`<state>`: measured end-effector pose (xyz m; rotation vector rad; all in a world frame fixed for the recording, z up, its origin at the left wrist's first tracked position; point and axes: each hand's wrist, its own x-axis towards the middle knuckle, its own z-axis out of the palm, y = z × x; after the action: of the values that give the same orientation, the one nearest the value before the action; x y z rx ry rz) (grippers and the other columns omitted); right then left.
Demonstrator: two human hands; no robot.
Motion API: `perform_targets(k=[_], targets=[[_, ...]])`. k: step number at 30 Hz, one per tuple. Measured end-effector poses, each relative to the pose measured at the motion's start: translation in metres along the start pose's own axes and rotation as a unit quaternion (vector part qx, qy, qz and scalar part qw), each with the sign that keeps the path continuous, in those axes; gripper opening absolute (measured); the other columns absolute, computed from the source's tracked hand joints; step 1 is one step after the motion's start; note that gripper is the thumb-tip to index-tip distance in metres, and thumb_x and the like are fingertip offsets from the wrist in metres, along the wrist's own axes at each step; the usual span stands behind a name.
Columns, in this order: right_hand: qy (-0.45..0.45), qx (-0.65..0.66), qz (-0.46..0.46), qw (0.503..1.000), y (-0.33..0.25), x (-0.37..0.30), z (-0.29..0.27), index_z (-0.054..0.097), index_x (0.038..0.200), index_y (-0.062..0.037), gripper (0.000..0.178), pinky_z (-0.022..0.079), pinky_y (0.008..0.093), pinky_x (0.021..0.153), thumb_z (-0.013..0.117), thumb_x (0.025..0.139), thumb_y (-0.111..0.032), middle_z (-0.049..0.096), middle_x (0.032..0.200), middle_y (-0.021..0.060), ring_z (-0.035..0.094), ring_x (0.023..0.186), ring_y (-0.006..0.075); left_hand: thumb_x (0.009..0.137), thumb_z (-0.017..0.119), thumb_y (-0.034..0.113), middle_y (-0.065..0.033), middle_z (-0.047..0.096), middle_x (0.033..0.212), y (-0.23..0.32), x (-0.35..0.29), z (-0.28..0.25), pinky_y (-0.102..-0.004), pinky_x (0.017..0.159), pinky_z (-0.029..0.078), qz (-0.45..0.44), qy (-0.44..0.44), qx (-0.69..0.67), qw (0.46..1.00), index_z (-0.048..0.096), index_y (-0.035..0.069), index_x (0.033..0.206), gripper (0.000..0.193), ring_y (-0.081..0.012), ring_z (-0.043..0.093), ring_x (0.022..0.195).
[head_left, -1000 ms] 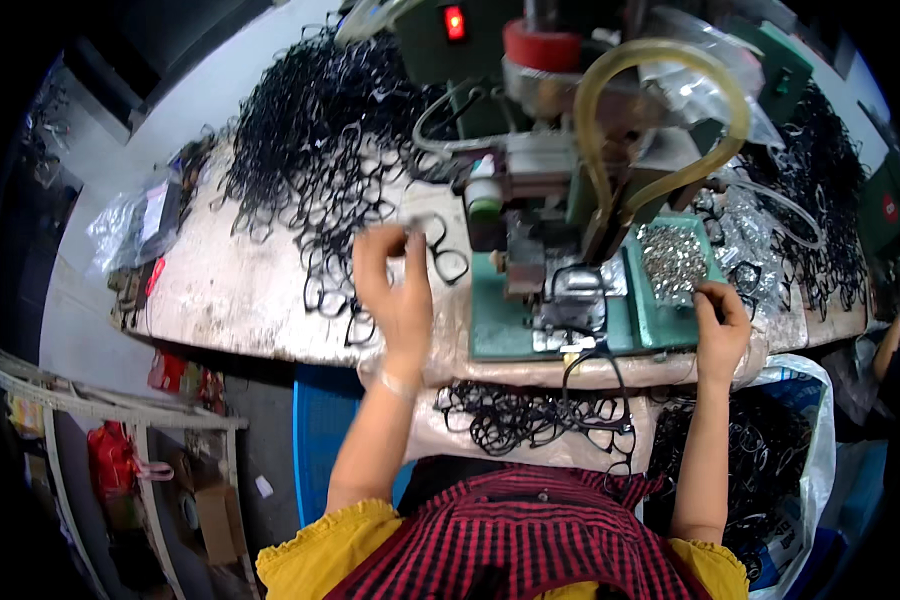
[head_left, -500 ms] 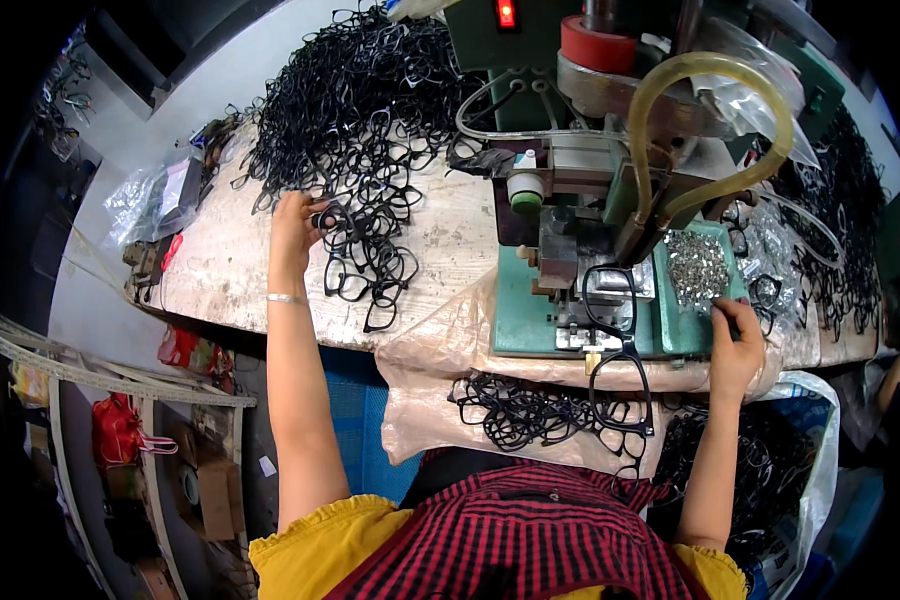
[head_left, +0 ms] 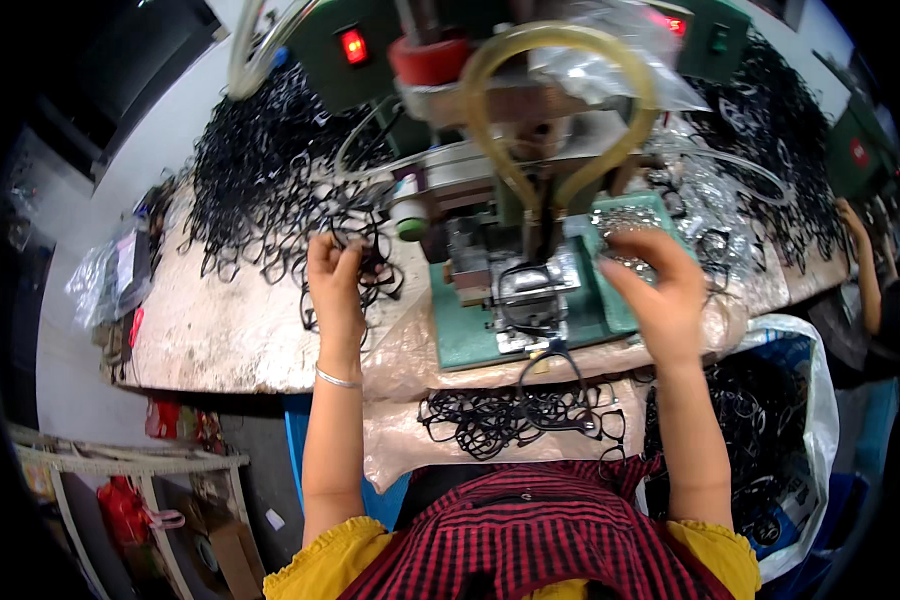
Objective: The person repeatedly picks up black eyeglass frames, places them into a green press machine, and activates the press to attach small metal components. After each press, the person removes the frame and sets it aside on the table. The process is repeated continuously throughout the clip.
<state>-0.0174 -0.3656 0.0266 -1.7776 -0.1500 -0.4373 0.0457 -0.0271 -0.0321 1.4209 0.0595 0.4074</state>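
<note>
My left hand (head_left: 336, 285) is at the near edge of a heap of black eyeglass frames (head_left: 260, 165), its thumb and fingers closed on one dark eyeglass frame. My right hand (head_left: 660, 290) is over a green tray (head_left: 622, 318) of small shiny metal parts (head_left: 625, 222). Its thumb and forefinger are curved with a gap between them, and no held part shows. Between the hands stands a bench press (head_left: 470, 265) with a green base. One black eyeglass frame (head_left: 522, 385) lies at its metal fixture (head_left: 530, 300) and hangs over the front edge; blur hides its exact seating.
More black frames (head_left: 495, 415) lie on the brown wrapping below the press. A white sack (head_left: 820, 400) of frames stands at right. A yellowish hose (head_left: 560, 35) loops above the fixture. Another person's arm (head_left: 865, 265) shows at far right. Shelves (head_left: 130, 460) stand at lower left.
The view has swung, so the press appears further left. My right hand has moved from the tray's near right edge to over the metal parts. My left hand stays by the frame heap.
</note>
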Motion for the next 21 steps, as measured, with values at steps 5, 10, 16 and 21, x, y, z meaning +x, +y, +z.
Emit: perform_targets(k=[5, 10, 16, 21], targets=[[0.039, 0.155, 0.023, 0.987, 0.003, 0.012, 0.045, 0.058, 0.117, 0.0049, 0.042, 0.048, 0.0239, 0.08, 0.072, 0.078, -0.001, 0.067, 0.087, 0.0048, 0.062, 0.087, 0.0096, 0.099, 0.055, 0.017, -0.0079, 0.065, 0.091, -0.018, -0.047, -0.001, -0.028, 0.065, 0.049, -0.06, 0.045, -0.104, 0.992, 0.058, 0.004, 0.107, 0.016, -0.0197, 0.063, 0.076], [0.019, 0.188, 0.057, 0.98, -0.002, 0.012, 0.043, 0.054, 0.123, 0.0047, 0.049, 0.046, 0.0226, 0.084, 0.072, 0.078, 0.001, 0.067, 0.086, 0.0036, 0.061, 0.088, 0.0085, 0.101, 0.057, 0.023, -0.0101, 0.067, 0.1, 0.037, -0.052, 0.027, -0.0321, 0.072, 0.052, 0.1, 0.0, -0.16, 0.982, 0.062, 0.005, 0.108, 0.019, -0.021, 0.065, 0.088], [0.01, 0.296, 0.103, 0.95, -0.019, 0.01, 0.058, 0.048, 0.127, 0.0055, 0.051, 0.046, 0.0226, 0.086, 0.068, 0.08, 0.006, 0.068, 0.09, 0.005, 0.061, 0.09, 0.0088, 0.099, 0.059, 0.013, -0.0157, 0.063, 0.098, 0.123, -0.042, 0.086, -0.0418, 0.073, 0.062, 0.295, -0.114, -0.044, 0.947, 0.059, -0.003, 0.105, 0.017, -0.0248, 0.068, 0.086], [0.0, 0.298, 0.103, 0.949, -0.022, 0.009, 0.055, 0.045, 0.129, 0.0062, 0.052, 0.045, 0.0237, 0.087, 0.067, 0.082, 0.006, 0.067, 0.09, 0.0057, 0.061, 0.089, 0.01, 0.097, 0.06, 0.008, -0.0149, 0.064, 0.096, 0.125, -0.039, 0.091, -0.0403, 0.07, 0.064, 0.301, -0.123, -0.079, 0.942, 0.06, -0.005, 0.102, 0.014, -0.0249, 0.068, 0.086]])
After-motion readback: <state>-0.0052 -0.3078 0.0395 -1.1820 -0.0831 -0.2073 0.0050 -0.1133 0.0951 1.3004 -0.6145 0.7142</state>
